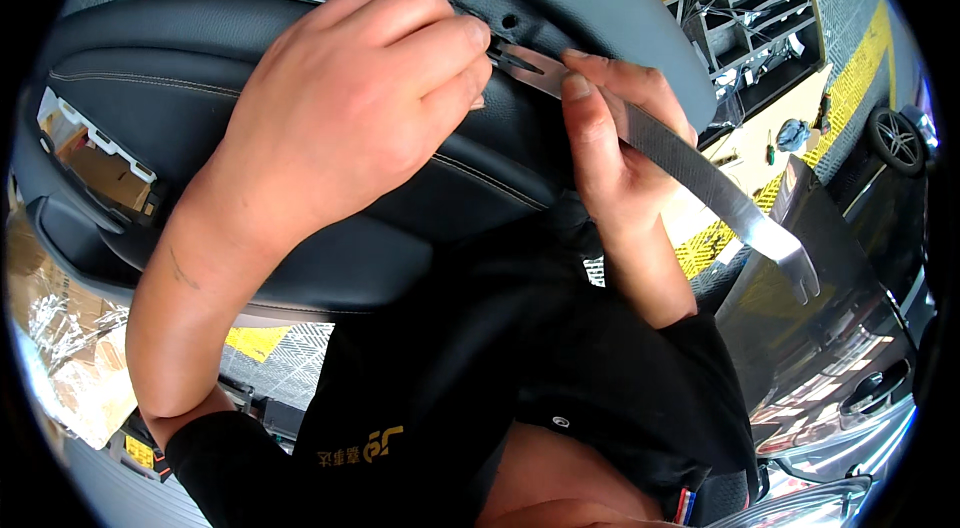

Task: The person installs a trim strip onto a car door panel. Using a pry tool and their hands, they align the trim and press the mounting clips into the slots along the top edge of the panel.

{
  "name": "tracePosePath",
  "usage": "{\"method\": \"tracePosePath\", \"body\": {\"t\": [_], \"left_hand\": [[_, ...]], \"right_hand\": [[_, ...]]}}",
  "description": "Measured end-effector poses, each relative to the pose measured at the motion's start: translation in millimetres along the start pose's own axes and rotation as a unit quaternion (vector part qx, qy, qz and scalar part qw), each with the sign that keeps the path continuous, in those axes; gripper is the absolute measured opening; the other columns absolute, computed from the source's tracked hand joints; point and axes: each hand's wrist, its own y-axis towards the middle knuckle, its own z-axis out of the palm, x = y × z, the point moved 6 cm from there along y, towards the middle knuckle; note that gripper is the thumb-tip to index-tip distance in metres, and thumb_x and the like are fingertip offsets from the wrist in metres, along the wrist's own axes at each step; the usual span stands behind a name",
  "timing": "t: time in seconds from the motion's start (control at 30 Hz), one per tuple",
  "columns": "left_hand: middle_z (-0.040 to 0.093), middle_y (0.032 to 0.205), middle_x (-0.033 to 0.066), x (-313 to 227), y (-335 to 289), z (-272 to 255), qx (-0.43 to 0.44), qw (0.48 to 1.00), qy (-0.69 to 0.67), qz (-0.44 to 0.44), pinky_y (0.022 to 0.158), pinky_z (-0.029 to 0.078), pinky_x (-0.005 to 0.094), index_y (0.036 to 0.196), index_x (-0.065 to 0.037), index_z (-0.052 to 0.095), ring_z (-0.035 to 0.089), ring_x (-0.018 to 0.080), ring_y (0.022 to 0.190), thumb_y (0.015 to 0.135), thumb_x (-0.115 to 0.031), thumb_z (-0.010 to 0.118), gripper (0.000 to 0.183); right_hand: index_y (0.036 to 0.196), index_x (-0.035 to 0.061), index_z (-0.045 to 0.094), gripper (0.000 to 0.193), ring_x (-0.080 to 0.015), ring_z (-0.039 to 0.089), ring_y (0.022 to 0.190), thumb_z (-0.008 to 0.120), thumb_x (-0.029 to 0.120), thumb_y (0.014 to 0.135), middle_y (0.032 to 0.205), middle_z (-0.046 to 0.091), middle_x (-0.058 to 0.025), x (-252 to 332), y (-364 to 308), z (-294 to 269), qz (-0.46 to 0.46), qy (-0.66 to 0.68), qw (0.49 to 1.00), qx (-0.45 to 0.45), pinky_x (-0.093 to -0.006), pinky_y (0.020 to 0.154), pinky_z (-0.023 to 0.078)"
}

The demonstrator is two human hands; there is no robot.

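A black leather-covered car door panel [350, 253] with light stitching lies across the view in front of me. My left hand [345, 103] is closed at the panel's upper edge, fingertips pinched together; what they grip there is hidden. In my right hand [625, 133] is a flat metal trim pry tool [715, 190], held between thumb and fingers. One forked tip reaches the panel's edge right beside my left fingertips, by a small dark slot or clip. The tool's other forked end is bent and points down to the right.
At the upper right, a compartmented organizer [765, 13] holds cables and small parts near a green screwdriver [770, 150] and blue cloth [793, 135]. A dark glossy car panel [800, 328] stands at right. Clear plastic wrap [75, 353] and cardboard lie at left.
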Motion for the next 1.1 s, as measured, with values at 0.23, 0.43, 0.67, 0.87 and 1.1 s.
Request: {"method": "tracePosePath", "body": {"t": [0.23,0.43,0.67,0.87,1.1], "left_hand": [[0.072,0.115,0.0062,-3.4,4.4,2.0,0.028,0.999,0.019,-0.007,0.089,0.057,0.0394,0.111,-0.004,0.076,0.068,0.0264,0.109,0.082,-0.015,0.083,0.032],[0.072,0.117,0.0056,-2.4,3.7,3.2,0.025,0.999,0.04,0.004,0.088,0.059,0.0381,0.113,-0.005,0.076,0.069,0.0261,0.109,0.081,-0.015,0.083,0.034],[0.071,0.116,0.0067,-12.9,-0.7,0.5,-0.017,0.998,0.065,0.0,0.09,0.06,0.0381,0.112,-0.005,0.075,0.07,0.027,0.108,0.079,-0.014,0.084,0.035],[0.069,0.116,0.0079,-11.9,-0.4,-0.3,-0.011,0.998,0.052,-0.015,0.091,0.06,0.0382,0.112,-0.004,0.074,0.07,0.0274,0.107,0.08,-0.013,0.084,0.035],[0.069,0.117,0.0073,-10.3,-0.5,2.4,-0.008,0.998,0.056,-0.013,0.091,0.059,0.0378,0.113,-0.004,0.074,0.07,0.027,0.108,0.08,-0.012,0.083,0.035]], "right_hand": [[0.101,-0.0008,0.073,0.017,-0.0217,0.076,0.069,0.079,-0.003,0.085,0.083,0.078,-0.0121,3.6,1.6,-2.5,-0.065,-0.036,0.997,0.016,-0.0302,0.065,0.059],[0.101,-0.0005,0.071,0.027,-0.0262,0.077,0.077,0.082,-0.005,0.077,0.094,0.08,-0.0136,3.9,-2.1,4.0,-0.11,-0.021,0.993,0.04,-0.0342,0.07,0.063],[0.103,-0.003,0.073,0.011,-0.021,0.078,0.076,0.075,0.002,0.094,0.091,0.081,-0.0115,-3.8,-6.5,-15.4,0.013,0.036,0.999,0.009,-0.0309,0.071,0.061],[0.106,-0.0032,0.076,0.014,-0.0202,0.077,0.075,0.074,0.005,0.095,0.09,0.08,-0.0107,-1.6,-2.9,-8.6,0.012,0.028,0.999,0.044,-0.0297,0.071,0.061],[0.105,-0.0031,0.077,0.014,-0.0194,0.076,0.076,0.073,0.005,0.094,0.09,0.08,-0.0109,-4.5,-1.4,-6.0,0.034,0.044,0.997,0.045,-0.0293,0.072,0.06]]}}
